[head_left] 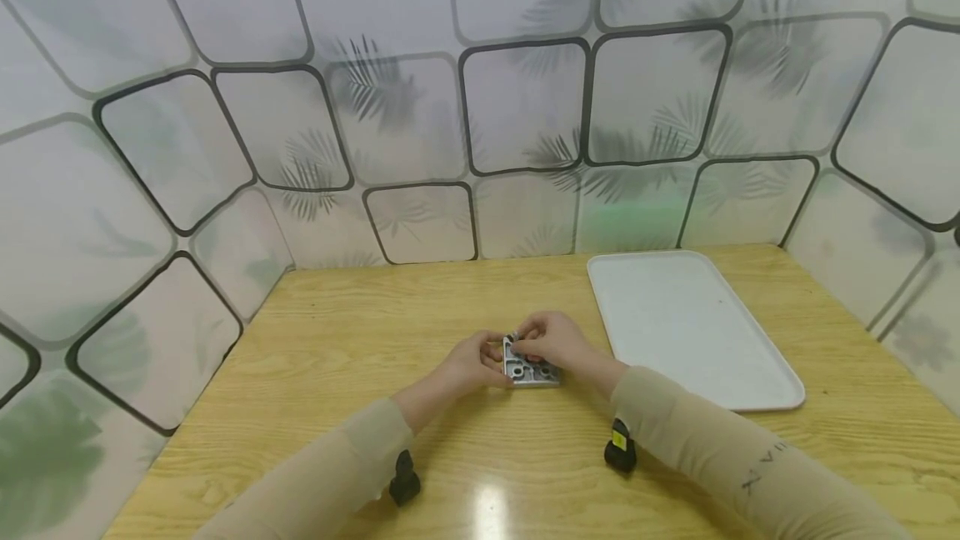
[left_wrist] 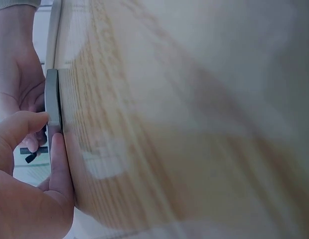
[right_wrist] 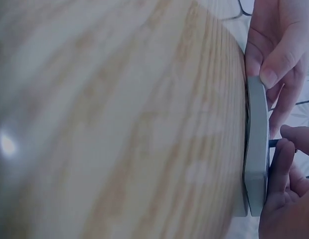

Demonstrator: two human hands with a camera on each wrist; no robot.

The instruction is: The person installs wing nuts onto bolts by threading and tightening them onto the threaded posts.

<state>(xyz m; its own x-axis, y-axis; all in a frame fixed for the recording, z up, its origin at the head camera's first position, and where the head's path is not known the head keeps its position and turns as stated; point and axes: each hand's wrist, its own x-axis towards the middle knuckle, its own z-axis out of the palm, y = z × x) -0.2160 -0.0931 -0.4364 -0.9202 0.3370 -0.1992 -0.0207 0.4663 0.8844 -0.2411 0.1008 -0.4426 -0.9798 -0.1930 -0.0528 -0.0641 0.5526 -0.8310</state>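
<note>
A grey metal plate (head_left: 532,374) with round holes and recesses lies on the wooden table, its side edge (right_wrist: 257,149) facing the right wrist camera. My left hand (head_left: 471,363) grips the plate at its left side, thumb on the top face and a finger low along the edge in the left wrist view. Over the plate's far part, my right hand (head_left: 557,340) pinches a small dark rod-like piece (right_wrist: 274,143) between thumb and finger. That piece stands out from the plate's top face, and the fingers hide most of it. In the left wrist view its dark end (left_wrist: 31,157) shows.
To the right of the plate lies a white rectangular tray (head_left: 675,323) with a raised rim. The wooden table (head_left: 360,315) runs back to a patterned curtain-like wall (head_left: 525,107), which also closes in both sides. Dark wrist devices (head_left: 405,480) hang under both sleeves.
</note>
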